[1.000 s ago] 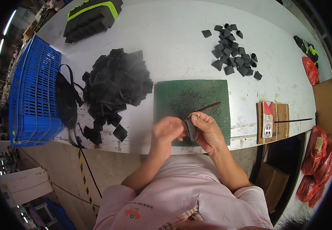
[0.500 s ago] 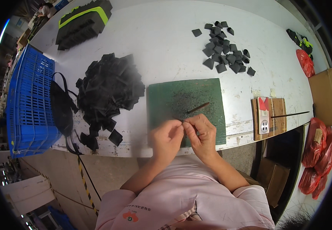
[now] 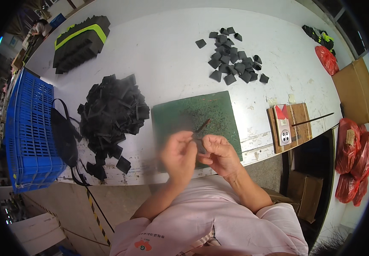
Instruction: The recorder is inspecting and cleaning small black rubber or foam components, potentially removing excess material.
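Between my two hands, over the near part of a green cutting mat (image 3: 195,104), is a small dark piece (image 3: 200,146). My left hand (image 3: 179,155), slightly blurred, pinches its left side. The fingers of my right hand (image 3: 220,154) are closed on the piece from the right. A thin reddish-brown strip (image 3: 203,125) shows just beyond the fingertips; whether a hand holds it or it lies on the mat, I cannot tell. Dark crumbs are scattered over the mat. To the left lies a big heap of flat black square pieces (image 3: 114,111).
Folded dark pieces (image 3: 235,62) lie loosely at the far side. A grey stack with a yellow-green band (image 3: 82,42) stands far left, a blue crate (image 3: 31,128) and black strap bag (image 3: 63,132) nearer. At right are a wooden board (image 3: 301,128), white-red device (image 3: 283,128) and red bags (image 3: 353,162).
My hands have parted slightly, and the dark piece now shows between them. The brown strip sits at a steeper slant. The whole view has shifted a little.
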Action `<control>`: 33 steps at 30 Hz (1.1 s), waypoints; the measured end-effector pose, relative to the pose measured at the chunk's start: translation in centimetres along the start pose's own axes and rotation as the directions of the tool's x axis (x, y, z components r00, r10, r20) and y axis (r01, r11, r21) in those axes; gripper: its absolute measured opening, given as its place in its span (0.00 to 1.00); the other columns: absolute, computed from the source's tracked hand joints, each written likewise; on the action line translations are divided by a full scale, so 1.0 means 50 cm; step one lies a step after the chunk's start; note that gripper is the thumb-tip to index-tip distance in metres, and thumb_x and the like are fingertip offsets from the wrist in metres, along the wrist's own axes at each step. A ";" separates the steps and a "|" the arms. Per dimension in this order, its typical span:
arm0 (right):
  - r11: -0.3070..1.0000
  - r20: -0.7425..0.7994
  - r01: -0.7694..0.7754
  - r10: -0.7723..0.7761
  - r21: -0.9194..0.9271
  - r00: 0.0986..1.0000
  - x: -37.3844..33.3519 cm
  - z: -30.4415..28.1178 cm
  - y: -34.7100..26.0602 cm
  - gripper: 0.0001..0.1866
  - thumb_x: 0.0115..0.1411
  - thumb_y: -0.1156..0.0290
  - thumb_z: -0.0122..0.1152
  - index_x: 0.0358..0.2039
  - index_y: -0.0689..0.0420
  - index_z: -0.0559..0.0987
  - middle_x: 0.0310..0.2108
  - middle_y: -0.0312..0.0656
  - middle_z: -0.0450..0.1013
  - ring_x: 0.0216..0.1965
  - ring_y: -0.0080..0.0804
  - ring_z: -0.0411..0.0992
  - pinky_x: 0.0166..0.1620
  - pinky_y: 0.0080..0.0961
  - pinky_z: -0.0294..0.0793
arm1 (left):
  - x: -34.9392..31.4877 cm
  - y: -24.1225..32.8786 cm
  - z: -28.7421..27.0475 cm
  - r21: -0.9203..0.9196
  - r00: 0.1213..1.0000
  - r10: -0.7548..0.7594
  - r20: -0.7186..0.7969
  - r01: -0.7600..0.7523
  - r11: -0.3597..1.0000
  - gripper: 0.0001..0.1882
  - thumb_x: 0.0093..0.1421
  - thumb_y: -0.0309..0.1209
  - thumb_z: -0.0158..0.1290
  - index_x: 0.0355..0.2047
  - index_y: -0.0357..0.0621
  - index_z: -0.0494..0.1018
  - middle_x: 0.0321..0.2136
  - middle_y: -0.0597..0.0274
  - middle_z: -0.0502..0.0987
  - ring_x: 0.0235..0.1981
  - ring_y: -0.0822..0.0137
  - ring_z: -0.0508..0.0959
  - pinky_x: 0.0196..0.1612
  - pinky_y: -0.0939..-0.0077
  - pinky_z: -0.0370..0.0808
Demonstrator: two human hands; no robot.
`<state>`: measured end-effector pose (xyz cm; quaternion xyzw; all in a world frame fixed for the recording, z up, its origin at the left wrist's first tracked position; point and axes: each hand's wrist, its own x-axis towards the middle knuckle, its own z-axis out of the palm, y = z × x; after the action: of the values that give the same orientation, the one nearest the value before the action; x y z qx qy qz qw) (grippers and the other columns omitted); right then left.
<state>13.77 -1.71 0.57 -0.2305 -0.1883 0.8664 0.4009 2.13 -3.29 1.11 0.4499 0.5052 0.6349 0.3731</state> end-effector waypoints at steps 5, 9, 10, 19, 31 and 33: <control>0.832 -0.121 0.149 -0.250 -0.535 0.961 -0.014 0.067 -0.083 0.13 0.58 0.64 0.51 0.20 0.56 0.69 0.19 0.25 0.60 0.21 0.11 0.54 0.23 0.11 0.53 | 0.062 0.055 -0.003 -0.553 0.890 -0.387 0.243 0.455 0.698 0.11 0.50 0.15 0.41 0.35 0.34 0.65 0.22 0.56 0.72 0.09 0.82 0.60 0.09 0.88 0.53; 0.731 -0.010 0.207 -0.280 -0.650 0.960 0.029 0.071 -0.129 0.15 0.57 0.60 0.52 0.19 0.55 0.68 0.17 0.26 0.59 0.18 0.11 0.53 0.19 0.11 0.50 | 0.090 0.054 -0.015 -0.682 0.712 -0.333 0.618 0.697 0.223 0.10 0.52 0.17 0.40 0.36 0.36 0.65 0.19 0.61 0.70 0.06 0.82 0.56 0.09 0.87 0.50; 0.816 -0.036 0.151 -0.206 -0.558 0.978 0.048 0.044 -0.118 0.15 0.57 0.60 0.52 0.18 0.54 0.68 0.16 0.25 0.58 0.17 0.12 0.52 0.19 0.12 0.49 | 0.095 0.045 -0.010 -0.657 0.719 -0.409 0.562 0.689 0.307 0.09 0.54 0.18 0.40 0.36 0.37 0.65 0.17 0.64 0.68 0.06 0.82 0.54 0.09 0.87 0.50; 0.885 0.010 0.118 -0.128 -0.450 0.992 0.065 0.037 -0.124 0.16 0.58 0.58 0.51 0.17 0.51 0.67 0.14 0.24 0.55 0.16 0.13 0.49 0.19 0.12 0.48 | 0.104 0.048 -0.006 -0.719 0.631 -0.493 0.600 0.695 0.015 0.07 0.58 0.21 0.38 0.35 0.38 0.66 0.15 0.69 0.65 0.05 0.82 0.54 0.09 0.87 0.51; 0.073 0.252 0.463 -0.758 -0.883 0.601 0.027 0.024 -0.090 0.16 0.49 0.62 0.60 0.31 0.63 0.72 0.25 0.39 0.67 0.26 0.27 0.65 0.25 0.18 0.65 | 0.107 0.058 0.001 0.089 0.894 0.329 0.304 -0.370 0.925 0.16 0.51 0.23 0.49 0.43 0.38 0.67 0.32 0.59 0.73 0.34 0.68 0.73 0.39 0.81 0.69; -0.016 0.338 0.479 -0.727 -0.878 0.597 0.015 0.039 -0.089 0.20 0.44 0.64 0.64 0.35 0.62 0.72 0.31 0.42 0.67 0.29 0.31 0.66 0.27 0.22 0.67 | 0.117 0.063 0.002 0.080 0.852 0.323 0.411 -0.387 0.919 0.09 0.48 0.20 0.52 0.32 0.37 0.73 0.31 0.58 0.74 0.33 0.66 0.73 0.36 0.79 0.69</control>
<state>14.96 1.31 4.27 -0.3995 -0.6755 0.2942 0.5455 0.30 1.51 5.33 0.6813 0.3779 0.5478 0.3048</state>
